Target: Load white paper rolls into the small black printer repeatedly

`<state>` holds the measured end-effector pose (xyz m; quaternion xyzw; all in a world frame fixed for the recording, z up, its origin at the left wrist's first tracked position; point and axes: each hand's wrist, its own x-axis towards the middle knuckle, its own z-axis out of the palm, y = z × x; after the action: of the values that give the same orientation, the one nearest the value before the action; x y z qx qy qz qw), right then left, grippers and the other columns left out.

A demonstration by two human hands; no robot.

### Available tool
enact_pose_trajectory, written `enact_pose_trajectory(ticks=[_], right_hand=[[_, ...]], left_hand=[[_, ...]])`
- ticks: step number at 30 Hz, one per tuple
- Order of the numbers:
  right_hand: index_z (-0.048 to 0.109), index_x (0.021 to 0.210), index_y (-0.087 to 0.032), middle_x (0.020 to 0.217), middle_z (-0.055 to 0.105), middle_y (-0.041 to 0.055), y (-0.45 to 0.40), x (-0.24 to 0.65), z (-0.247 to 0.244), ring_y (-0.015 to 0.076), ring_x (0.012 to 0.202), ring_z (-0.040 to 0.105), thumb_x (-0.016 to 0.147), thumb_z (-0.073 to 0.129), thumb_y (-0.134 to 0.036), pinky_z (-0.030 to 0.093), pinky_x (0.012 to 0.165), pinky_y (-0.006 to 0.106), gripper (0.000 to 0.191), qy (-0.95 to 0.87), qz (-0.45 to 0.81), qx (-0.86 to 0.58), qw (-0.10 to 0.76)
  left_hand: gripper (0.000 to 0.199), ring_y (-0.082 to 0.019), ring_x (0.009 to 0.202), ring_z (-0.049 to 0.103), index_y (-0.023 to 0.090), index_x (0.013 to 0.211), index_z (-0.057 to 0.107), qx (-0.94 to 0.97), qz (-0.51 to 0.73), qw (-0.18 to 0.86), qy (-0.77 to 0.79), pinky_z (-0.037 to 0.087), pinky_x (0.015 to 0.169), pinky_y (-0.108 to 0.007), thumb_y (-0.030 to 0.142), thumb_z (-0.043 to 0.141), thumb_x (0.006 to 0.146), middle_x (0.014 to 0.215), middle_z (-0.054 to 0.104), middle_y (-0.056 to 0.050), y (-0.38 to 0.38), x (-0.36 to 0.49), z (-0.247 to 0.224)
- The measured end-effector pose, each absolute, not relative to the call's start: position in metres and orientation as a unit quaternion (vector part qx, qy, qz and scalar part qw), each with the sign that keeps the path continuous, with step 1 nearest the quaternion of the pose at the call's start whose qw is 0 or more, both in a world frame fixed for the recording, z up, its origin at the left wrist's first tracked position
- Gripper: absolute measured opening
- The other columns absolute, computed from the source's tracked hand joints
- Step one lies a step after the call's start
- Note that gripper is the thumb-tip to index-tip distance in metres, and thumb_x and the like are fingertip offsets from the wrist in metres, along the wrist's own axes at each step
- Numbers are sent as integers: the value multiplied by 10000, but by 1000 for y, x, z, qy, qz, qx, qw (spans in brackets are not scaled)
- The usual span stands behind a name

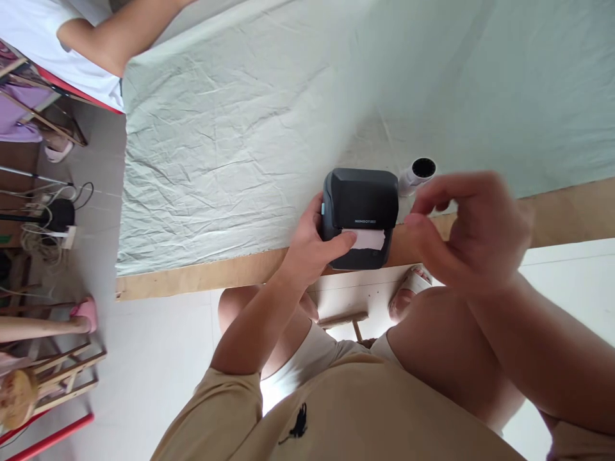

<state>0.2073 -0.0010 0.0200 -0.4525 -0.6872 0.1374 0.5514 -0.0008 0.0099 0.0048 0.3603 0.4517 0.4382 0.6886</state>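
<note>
My left hand (312,243) grips a small black label printer (365,192) at its left side, at the table's near edge. The thumb of that hand presses on a strip of white paper (371,239) at the printer's front slot. To the right of the printer, my right hand (473,234) is raised and blurred by motion. Its thumb and forefinger come together in a pinch, and whatever may be between them is too small to make out. Just beyond these fingertips stands a white cylinder with a black round top (418,173), partly hidden by the right hand.
A wrinkled pale green cloth (216,160) covers the table, whose bare wooden edge (202,275) faces me. Another person's arm (120,38) rests at the far left corner. Tangled cables (48,224) and a wooden stool (62,378) are on the floor at left.
</note>
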Motion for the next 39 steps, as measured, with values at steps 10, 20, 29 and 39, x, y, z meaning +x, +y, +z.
enact_pose_trajectory(ticks=[10,20,29,39], right_hand=[[318,674,-264,542,398,-69,8,210,9,101,490,350,919,798,-469,248,421,263,577,-644,385,-539,381],[261,633,-257,538,362,-59,12,206,18,102,493,355,908,841,-382,262,447,277,653,-594,428,-599,323],[262,597,-255,530,373,-51,15,206,28,111,511,382,933,839,-272,272,476,299,667,-595,439,-613,277],[353,595,-245,547,397,-44,11,205,18,100,527,359,970,762,-293,263,490,296,556,-619,427,-576,321]], left_hand=[[620,-299,1055,807,267,1124,703,353,445,690,448,667,889,-413,602,1038,724,1080,817,-43,7,3,8],[548,-227,870,790,255,1131,719,312,455,707,443,682,757,-362,522,1019,758,977,792,-5,7,5,11],[509,-258,914,829,259,1214,715,323,459,698,446,679,740,-361,518,951,845,1010,811,-23,6,7,11],[511,-324,1153,843,255,1197,740,306,485,703,421,710,914,-419,607,920,874,1096,848,-42,6,8,7]])
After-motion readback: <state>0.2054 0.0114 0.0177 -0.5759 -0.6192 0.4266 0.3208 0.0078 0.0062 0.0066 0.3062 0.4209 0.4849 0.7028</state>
